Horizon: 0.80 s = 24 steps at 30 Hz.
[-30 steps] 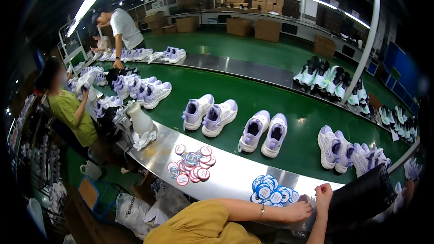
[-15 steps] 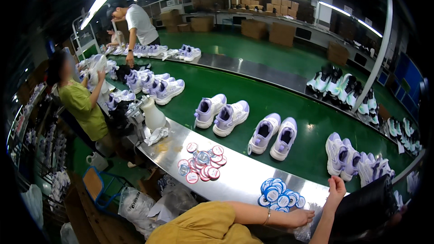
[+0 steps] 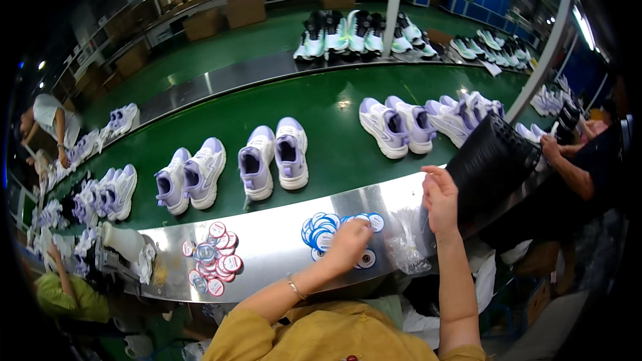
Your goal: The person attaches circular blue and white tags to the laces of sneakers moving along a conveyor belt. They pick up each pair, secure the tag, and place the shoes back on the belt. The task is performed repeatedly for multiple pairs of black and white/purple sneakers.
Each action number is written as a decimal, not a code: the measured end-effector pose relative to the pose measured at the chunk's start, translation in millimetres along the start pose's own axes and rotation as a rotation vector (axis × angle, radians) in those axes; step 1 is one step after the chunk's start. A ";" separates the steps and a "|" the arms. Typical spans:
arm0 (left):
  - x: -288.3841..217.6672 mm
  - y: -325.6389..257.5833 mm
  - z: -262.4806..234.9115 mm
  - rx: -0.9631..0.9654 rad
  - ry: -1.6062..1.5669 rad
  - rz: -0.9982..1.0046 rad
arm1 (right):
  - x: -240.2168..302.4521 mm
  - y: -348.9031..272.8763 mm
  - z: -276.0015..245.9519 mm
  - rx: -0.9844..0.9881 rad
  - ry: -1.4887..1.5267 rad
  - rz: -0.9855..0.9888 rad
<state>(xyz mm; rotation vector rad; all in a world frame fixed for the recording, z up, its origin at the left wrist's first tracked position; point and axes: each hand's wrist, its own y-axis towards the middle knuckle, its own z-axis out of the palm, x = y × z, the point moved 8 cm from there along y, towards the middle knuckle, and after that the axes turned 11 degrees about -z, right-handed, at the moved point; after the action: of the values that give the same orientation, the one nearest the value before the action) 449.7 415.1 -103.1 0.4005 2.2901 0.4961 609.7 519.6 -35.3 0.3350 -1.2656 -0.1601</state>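
1. Head view, what has changed: your left hand (image 3: 349, 241) has moved from the counter's near edge onto the pile of blue-rimmed round stickers (image 3: 326, 228) in the middle of the steel counter (image 3: 267, 254). Its fingers are curled down on the discs; whether one is pinched cannot be told. Your judgement: a sticker is being picked.
2. Head view, right hand (image 3: 440, 197): it has risen and now stands at the rim of the black ribbed bin (image 3: 491, 167) by the counter's right end, fingers loosely bent and holding nothing that shows.
3. Head view, materials: the counter is brushed, reflective metal; the stickers are flat glossy discs, a second red-rimmed pile (image 3: 214, 261) lying toward the left end. A crumpled clear plastic bag (image 3: 408, 247) sits just beside the right wrist.
4. Head view, surroundings: lilac-and-white sneakers (image 3: 274, 157), padded and soft-sided, stand in pairs on the matte green belt (image 3: 334, 127) beyond the far edge.
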 end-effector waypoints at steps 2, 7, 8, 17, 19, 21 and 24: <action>32.9 5.3 -26.6 -0.114 0.056 -0.171 | -21.1 -16.6 -5.2 0.008 -0.112 0.127; 30.3 17.1 -34.7 0.107 0.184 -0.188 | -62.3 -51.2 5.8 0.165 -0.298 0.234; 27.9 16.3 -28.9 0.181 0.245 -0.198 | -63.4 -54.2 7.0 0.159 -0.299 0.237; 41.4 21.1 -17.6 0.298 0.259 -0.283 | -63.2 -62.4 6.2 0.219 -0.376 0.216; 37.4 27.4 -20.9 0.299 0.225 -0.283 | -66.3 -65.7 3.7 0.213 -0.430 0.219; 51.1 26.3 -16.3 0.447 -0.065 -0.578 | -66.6 -68.8 5.0 0.209 -0.482 0.219; 57.8 26.8 -15.9 0.367 -0.216 -0.599 | -71.3 -77.0 10.9 0.186 -0.529 0.279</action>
<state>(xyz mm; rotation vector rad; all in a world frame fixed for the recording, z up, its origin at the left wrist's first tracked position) 402.8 459.3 -115.5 -0.0699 2.1435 -0.2584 583.1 466.9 -122.7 0.2791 -1.8430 0.1185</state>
